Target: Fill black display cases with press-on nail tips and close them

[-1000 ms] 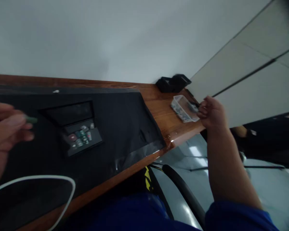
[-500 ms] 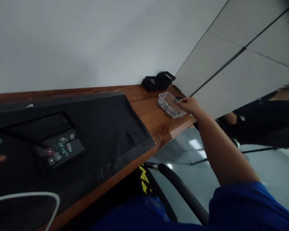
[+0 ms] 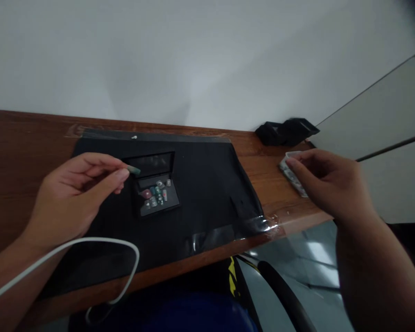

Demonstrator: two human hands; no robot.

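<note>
Between the thumb and fingertips of my left hand [image 3: 74, 198] is a small, slim, pale green piece [image 3: 133, 169], its end sticking out to the right. Just beyond it, an open black case [image 3: 176, 201] lies on the black mat [image 3: 207, 184], lid tilted back. Several small shiny pieces [image 3: 159, 196], clear, green and one pink, sit in the case. My right hand [image 3: 332, 184] is pinched closed in front of a clear plastic tub [image 3: 290, 177] of small pieces, partly covering it. What the right fingertips hold, if anything, is hidden.
Black holders [image 3: 285, 132] stand by the wall at the back right. A white cable [image 3: 124, 240] loops across my left forearm. The mat is taped to the wooden table [image 3: 14, 152]. A black chair armrest [image 3: 283, 290] is below the table's front edge.
My view has swung left. My right hand has come up and back from inside the tub. My left hand, barely in view before, now shows fully beside the case with the green piece.
</note>
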